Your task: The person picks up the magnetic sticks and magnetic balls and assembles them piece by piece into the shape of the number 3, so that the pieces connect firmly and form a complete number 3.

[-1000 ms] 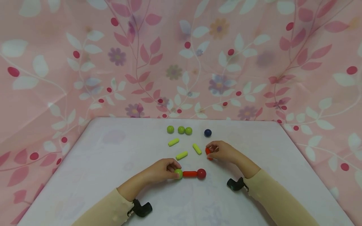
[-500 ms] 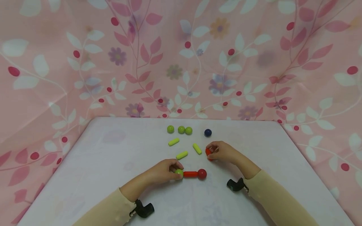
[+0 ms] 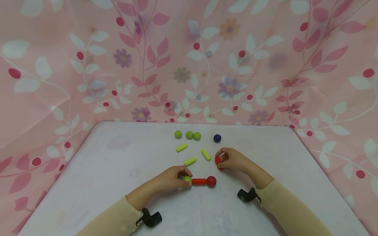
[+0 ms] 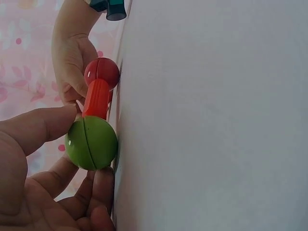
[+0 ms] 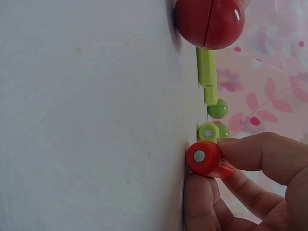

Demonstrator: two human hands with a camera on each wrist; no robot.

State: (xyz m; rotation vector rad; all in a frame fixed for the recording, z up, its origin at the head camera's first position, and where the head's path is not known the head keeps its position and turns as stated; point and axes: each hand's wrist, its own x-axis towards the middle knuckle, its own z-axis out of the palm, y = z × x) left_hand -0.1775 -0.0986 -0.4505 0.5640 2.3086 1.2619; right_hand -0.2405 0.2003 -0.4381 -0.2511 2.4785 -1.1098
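Note:
My left hand (image 3: 174,178) holds a green ball (image 4: 92,143) between thumb and fingers, low over the table. A red rod (image 3: 199,181) joins that ball to a dark red ball (image 3: 211,181), making one straight piece that points right. My right hand (image 3: 231,158) pinches a second red rod (image 5: 204,157), partly covered by the fingers. A pale metal disc shows on this rod's end in the right wrist view. The rod lies right at the table surface, behind and to the right of the dark red ball.
Several yellow-green rods (image 3: 190,161) lie loose beyond the left hand. Farther back are 3 green balls (image 3: 189,134) and a dark blue ball (image 3: 217,138). The white table (image 3: 112,173) ends at a pink floral cloth (image 3: 183,65) hung behind it.
The left hand has shifted slightly right, carrying the joined green ball, rod and red ball with it. The right hand keeps its pinch on the other red rod, almost unmoved.

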